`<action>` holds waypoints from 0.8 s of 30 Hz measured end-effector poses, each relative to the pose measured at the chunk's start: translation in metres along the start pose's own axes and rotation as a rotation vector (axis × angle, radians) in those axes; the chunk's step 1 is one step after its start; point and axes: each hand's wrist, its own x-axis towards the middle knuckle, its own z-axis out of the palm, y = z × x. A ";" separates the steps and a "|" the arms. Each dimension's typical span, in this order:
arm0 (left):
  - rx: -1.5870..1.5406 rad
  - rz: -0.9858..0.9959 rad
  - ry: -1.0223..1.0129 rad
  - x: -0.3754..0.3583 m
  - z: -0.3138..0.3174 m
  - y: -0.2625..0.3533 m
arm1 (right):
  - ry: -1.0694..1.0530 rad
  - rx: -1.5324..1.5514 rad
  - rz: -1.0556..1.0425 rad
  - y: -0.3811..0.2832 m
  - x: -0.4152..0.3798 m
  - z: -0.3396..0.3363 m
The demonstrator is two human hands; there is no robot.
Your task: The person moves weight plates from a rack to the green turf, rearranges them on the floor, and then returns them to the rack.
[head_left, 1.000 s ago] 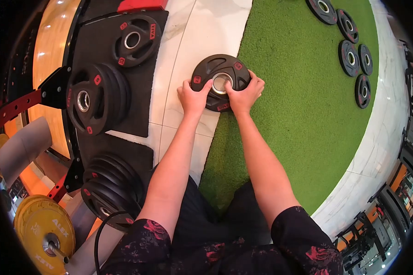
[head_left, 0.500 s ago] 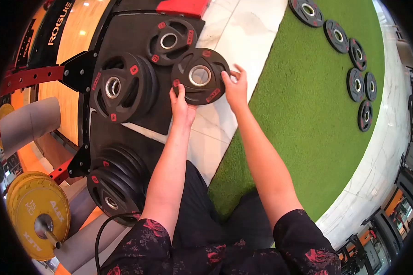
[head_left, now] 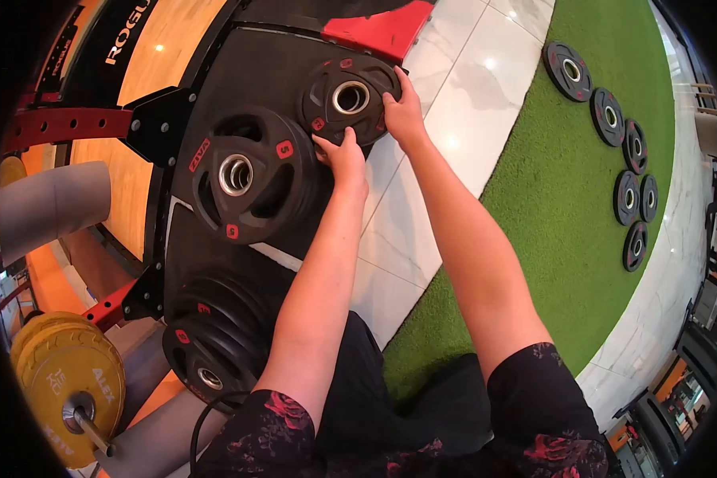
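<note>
Black plates (head_left: 284, 171) carry red badges, the turf (head_left: 518, 239) is green, and red flowers pattern the black shirt (head_left: 546, 398).

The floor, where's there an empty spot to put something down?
The widest is the green turf between the white tiles and the six spread-out plates. Those tiles are bare too, beyond the right hand. It's crowded on the black mat: big stack, and both hands on a round plate beside it.

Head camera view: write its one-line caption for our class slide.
Left hand and right hand grip a round black weight plate beside stacked black plates on a dark mat.
</note>
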 end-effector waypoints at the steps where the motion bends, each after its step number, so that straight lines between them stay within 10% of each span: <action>1: 0.059 0.004 0.023 0.004 0.003 -0.003 | -0.020 -0.343 -0.146 0.005 0.011 0.001; 4: 0.256 0.073 0.099 0.010 0.006 -0.020 | -0.028 -0.851 -0.250 0.008 0.011 0.013; 14: 0.281 0.396 0.280 0.003 0.022 -0.054 | -0.145 -0.608 -0.392 0.020 0.020 0.001; 17: 0.270 0.554 0.300 0.001 0.020 -0.076 | -0.324 -0.816 -0.093 -0.003 0.023 -0.012; 22: 0.518 0.716 0.044 -0.124 0.036 -0.092 | -0.402 -0.675 -0.082 -0.008 -0.017 -0.072; 24: 0.257 0.690 -0.355 -0.148 0.065 -0.100 | -0.174 -0.543 -0.212 0.006 -0.066 -0.137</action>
